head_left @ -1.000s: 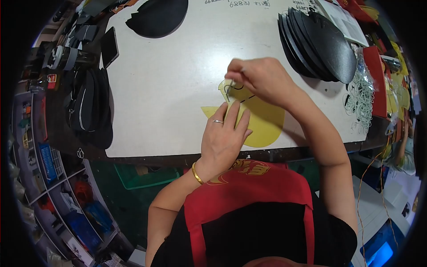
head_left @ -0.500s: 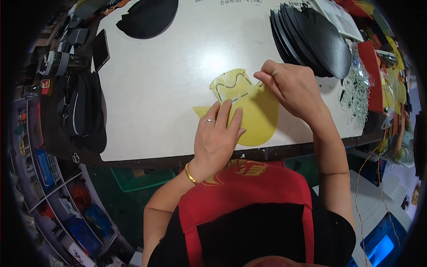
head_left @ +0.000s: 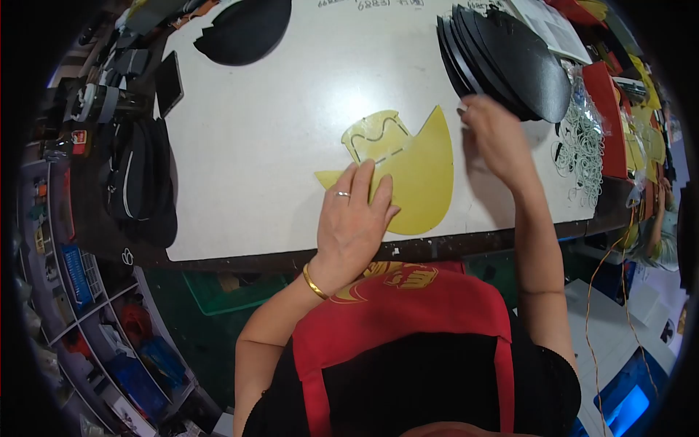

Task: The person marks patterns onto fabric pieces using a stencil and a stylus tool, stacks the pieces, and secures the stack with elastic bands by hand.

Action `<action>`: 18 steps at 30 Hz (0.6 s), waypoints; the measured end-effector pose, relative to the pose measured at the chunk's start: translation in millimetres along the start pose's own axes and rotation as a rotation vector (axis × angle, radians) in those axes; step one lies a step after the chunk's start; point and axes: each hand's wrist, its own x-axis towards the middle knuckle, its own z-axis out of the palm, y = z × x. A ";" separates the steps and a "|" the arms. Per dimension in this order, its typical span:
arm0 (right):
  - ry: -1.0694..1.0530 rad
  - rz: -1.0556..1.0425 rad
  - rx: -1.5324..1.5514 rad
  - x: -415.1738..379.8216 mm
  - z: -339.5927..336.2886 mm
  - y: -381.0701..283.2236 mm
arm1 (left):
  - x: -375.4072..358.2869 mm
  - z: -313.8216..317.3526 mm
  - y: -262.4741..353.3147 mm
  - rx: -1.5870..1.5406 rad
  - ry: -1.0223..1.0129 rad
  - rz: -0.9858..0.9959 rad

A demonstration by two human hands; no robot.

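Note:
A flat yellow template (head_left: 426, 178) with a pointed tip and a slotted, wavy-cut tab lies on the white work surface. My left hand (head_left: 353, 211) rests on its left part, fingers spread and pressing down. To the upper right, off the template, my right hand (head_left: 496, 135) is closed, fingertips pinched together; a small light and dark bit shows at the tips, too small to name. Just beyond that hand is a stack of black curved pieces (head_left: 524, 69), overlapping like a fan. Another black piece (head_left: 247, 33) lies at the far left.
A pile of pale green rubber bands (head_left: 582, 160) lies at the right beside a red box (head_left: 606, 120). A dark flat device (head_left: 168, 84) and black bags (head_left: 138, 178) line the left edge. Below left stands a shelf (head_left: 80, 313) with blue and red items.
My right hand has lifted away from the template's pointed tip and moved up and right towards the black stack. My left hand stays in place on the template.

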 end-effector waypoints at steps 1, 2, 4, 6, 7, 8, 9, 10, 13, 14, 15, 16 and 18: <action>-0.043 0.030 -0.009 3.8 5.8 0.2 | -0.2 0.9 0.7 0.004 0.003 -0.004; -0.146 0.134 -0.076 -0.9 7.4 -4.0 | 0.0 1.1 0.8 0.015 0.011 -0.011; -0.110 0.036 -0.135 -10.7 6.3 -25.7 | 1.3 -0.2 1.2 0.048 0.011 0.013; -0.134 -0.004 -0.113 -18.6 9.0 -36.1 | 2.6 -6.3 -4.6 0.088 -0.026 0.046; -0.127 0.009 -0.139 -23.0 11.9 -44.0 | 5.6 -9.0 -7.6 0.110 -0.057 0.066; -0.124 0.026 -0.169 -25.0 13.4 -47.7 | 7.4 -10.9 -8.8 0.126 -0.090 0.084; -0.066 0.041 -0.212 -23.2 16.3 -42.9 | 10.3 -12.1 -9.9 0.156 -0.095 0.099; -0.016 0.059 -0.256 -22.4 21.1 -35.4 | 10.4 -12.8 -9.1 0.181 -0.103 0.108; -0.135 0.147 -0.213 -6.2 9.4 -36.8 | 10.0 -10.2 -9.0 0.231 -0.081 0.139; -0.232 0.185 -0.166 -4.0 4.5 -39.2 | 8.1 -9.2 -8.3 0.238 -0.083 0.139; -0.183 0.092 -0.196 -3.8 4.3 -37.1 | 7.6 -8.1 -8.7 0.245 -0.085 0.129; -0.141 -0.001 -0.222 -7.6 7.0 -32.9 | 6.8 -7.8 -9.9 0.246 -0.072 0.136; -0.124 -0.104 -0.159 -10.6 5.0 -30.2 | 9.6 -7.7 -12.7 0.217 -0.090 0.140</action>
